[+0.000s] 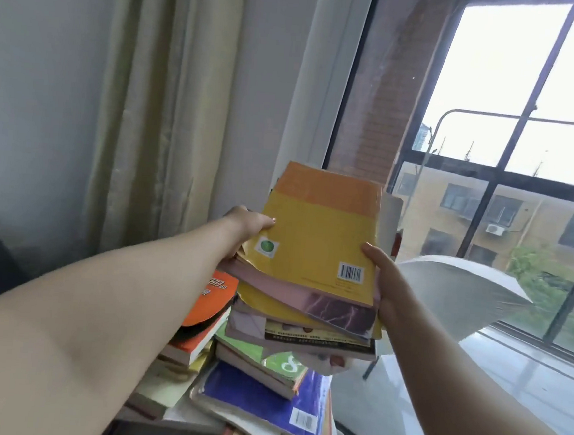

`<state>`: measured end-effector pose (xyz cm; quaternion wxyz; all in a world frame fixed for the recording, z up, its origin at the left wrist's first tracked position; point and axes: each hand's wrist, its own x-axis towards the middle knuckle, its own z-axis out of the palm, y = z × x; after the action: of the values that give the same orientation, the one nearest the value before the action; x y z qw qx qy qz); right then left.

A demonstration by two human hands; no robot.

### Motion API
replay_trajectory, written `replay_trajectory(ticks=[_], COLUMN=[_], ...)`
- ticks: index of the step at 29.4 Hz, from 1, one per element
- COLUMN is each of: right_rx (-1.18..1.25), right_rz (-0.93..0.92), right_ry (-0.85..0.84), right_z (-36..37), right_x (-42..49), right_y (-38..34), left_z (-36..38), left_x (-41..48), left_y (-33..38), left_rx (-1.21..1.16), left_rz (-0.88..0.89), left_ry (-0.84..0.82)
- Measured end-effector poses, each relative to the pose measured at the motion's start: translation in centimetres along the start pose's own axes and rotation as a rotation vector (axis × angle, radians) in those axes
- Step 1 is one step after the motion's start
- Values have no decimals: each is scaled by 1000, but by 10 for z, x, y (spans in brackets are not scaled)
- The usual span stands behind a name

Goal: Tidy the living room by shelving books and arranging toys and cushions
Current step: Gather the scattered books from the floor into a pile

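Several books are sitting in a slanted stack that we are gripping from both sides. The yellow book is lying on top, back cover up, with an orange band along its far edge and a barcode at its near right corner. Our left hand is clamping the stack's left edge, thumb pressing on the yellow cover and fingers curling underneath. Our right hand is grasping the right edge the same way, thumb on top beside the barcode. Under the yellow book, a pink volume and one with a lightning picture are fanning out toward us. We cannot tell where the gripped bundle ends and the loose heap below begins.

Lower down, an orange book is leaning at the left, a green book is lying beneath the stack, and a blue book is spreading nearest to us. A white curved sheet is showing just right of our right hand. A beige curtain is hanging to the left, and a dark-framed window is standing behind, with a yellow building outside.
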<state>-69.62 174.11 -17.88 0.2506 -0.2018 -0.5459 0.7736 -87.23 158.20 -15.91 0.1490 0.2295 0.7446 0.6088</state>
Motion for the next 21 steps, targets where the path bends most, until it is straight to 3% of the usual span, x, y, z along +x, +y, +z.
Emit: replay_trajectory(ticks=[2, 6, 8, 11, 12, 15, 21], right_rx=[25, -36, -199, -655, -805, -933, -1004], right_rz=[40, 143, 252, 364, 361, 271, 246], right_ry=[-59, -15, 91, 218, 239, 293, 262], right_z=[13, 14, 4, -6, -10, -18, -20], right_x=[18, 52, 77, 89, 91, 92, 91], right_y=[5, 37, 80, 136, 149, 163, 168], left_z=[-13, -18, -2, 33, 45, 64, 68], left_x=[14, 29, 36, 33, 34, 29, 25], left_y=[-2, -23, -67, -130, -145, -155, -170], left_rx=[10, 146, 318, 696, 863, 1188, 1313], left_rz=[11, -33, -124, -227, -209, -85, -46], left_ry=[44, 73, 32, -173, -192, -175, -160])
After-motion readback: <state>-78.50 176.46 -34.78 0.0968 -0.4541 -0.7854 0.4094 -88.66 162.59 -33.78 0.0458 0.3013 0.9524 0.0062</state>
